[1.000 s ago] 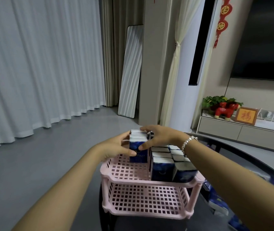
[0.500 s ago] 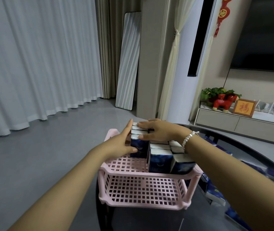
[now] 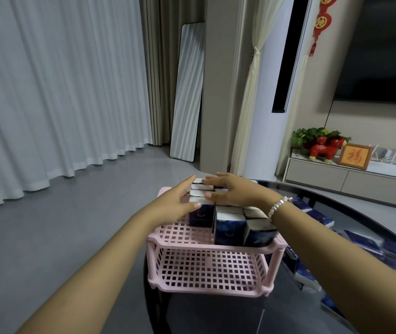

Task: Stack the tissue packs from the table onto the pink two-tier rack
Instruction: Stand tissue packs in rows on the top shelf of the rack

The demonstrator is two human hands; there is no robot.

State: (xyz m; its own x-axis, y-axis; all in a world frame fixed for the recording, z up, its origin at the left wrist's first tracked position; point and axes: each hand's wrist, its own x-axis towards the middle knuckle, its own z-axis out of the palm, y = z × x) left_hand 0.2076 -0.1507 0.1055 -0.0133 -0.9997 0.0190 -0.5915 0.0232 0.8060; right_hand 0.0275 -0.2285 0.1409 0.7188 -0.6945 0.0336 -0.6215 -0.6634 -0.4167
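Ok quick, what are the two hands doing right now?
Left hand: open, straight fingers pressing the side of the tissue packs on the pink rack.
Right hand: open, resting flat on top of them.

Bare forearms; pearl bracelet [image 3: 278, 206], right wrist.

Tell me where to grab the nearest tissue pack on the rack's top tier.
Probably take the front tissue pack by its two broad dark faces near the white top end, coming from above. It stands upright at the pink rack front edge; a neighbouring pack hugs its right side, so a side approach looks blocked.
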